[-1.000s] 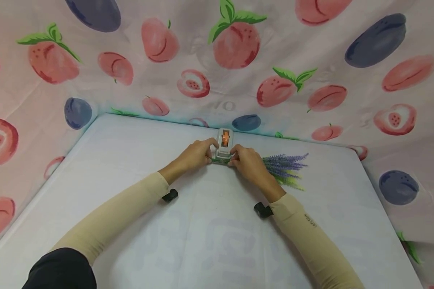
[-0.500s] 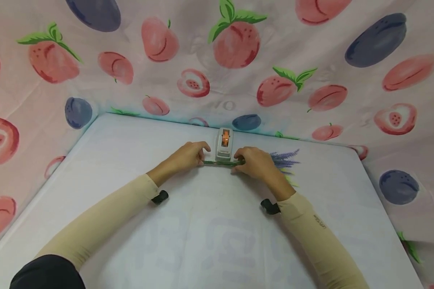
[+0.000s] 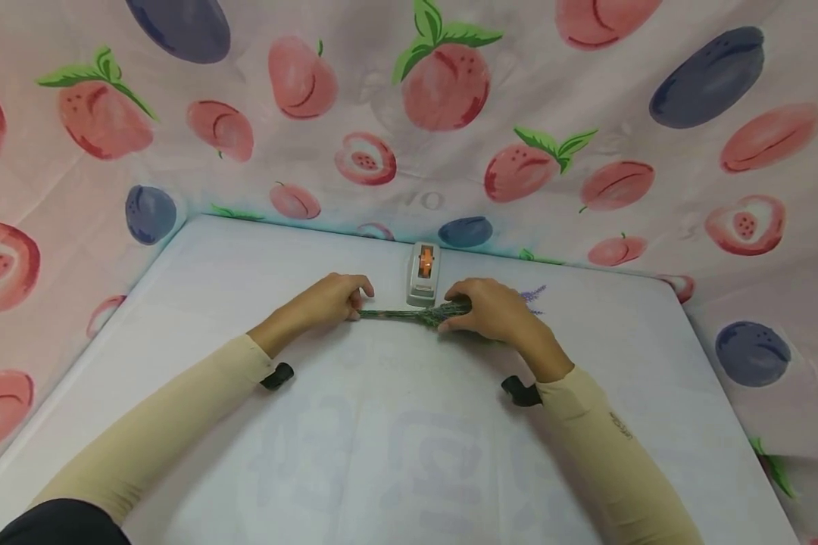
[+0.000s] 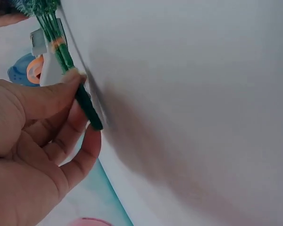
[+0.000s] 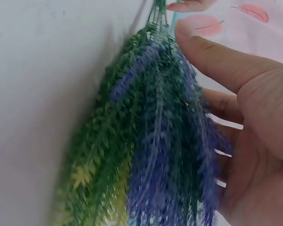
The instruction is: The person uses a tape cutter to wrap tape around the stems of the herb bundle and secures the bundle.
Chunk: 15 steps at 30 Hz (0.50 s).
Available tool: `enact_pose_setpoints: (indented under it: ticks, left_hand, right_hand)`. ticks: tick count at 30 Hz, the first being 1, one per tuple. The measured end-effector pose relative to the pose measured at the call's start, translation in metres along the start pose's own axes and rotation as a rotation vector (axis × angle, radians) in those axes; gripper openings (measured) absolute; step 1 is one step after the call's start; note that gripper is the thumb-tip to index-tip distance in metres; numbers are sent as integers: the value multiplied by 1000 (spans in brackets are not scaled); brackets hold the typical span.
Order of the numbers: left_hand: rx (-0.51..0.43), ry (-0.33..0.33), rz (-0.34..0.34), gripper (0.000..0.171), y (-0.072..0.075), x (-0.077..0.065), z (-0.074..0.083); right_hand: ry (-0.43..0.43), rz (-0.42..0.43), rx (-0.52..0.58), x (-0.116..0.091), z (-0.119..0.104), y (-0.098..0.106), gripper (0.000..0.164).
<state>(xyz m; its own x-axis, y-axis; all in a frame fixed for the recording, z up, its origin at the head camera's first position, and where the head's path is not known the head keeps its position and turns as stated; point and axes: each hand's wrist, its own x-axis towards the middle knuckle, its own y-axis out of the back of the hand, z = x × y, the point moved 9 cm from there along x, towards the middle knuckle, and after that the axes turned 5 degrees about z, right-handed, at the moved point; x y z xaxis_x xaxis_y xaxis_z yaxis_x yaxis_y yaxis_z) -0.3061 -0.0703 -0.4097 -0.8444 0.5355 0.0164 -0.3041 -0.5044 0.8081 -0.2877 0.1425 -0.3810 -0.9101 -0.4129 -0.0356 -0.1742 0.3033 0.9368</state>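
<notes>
A bunch of artificial lavender [image 3: 394,314], with purple and yellow-green sprays, lies sideways in front of a tape dispenser [image 3: 423,274]. Thumb and fingers of my left hand [image 3: 330,299] pinch its dark green stem ends [image 4: 88,109]. Farther up the stems, an orange band [image 4: 57,43] goes round them in the left wrist view. My right hand [image 3: 494,306] holds the flowery part, its thumb [image 5: 205,54] by the neck and its fingers behind the sprays [image 5: 155,136]. In the head view this hand hides most of the flowers; a few purple tips show past it.
The dispenser, grey with an orange core, stands near the back edge of the white-covered table [image 3: 409,454]. Behind and beside the table hangs a fruit-printed cloth [image 3: 368,76]. A black wrist camera [image 3: 277,376] sits on each forearm.
Both hands have moved apart from in front of the dispenser, the left one leftward with the stem ends. The bunch has slid left, and my right hand now lies round its flowers. The dispenser stays put.
</notes>
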Motion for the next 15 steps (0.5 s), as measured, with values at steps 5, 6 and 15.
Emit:
enact_pose_setpoints:
  ticks: [5, 6, 15]
  left_hand:
    - [13, -20, -14, 37, -1, -3, -1]
    - [12, -22, -15, 37, -2, -3, -1]
    - [6, -50, 0, 37, 2, -5, 2]
  right_hand:
    - [9, 22, 38, -5, 2, 13, 62]
    - [10, 26, 45, -6, 3, 16, 61]
    - [30, 81, 127, -18, 8, 34, 52]
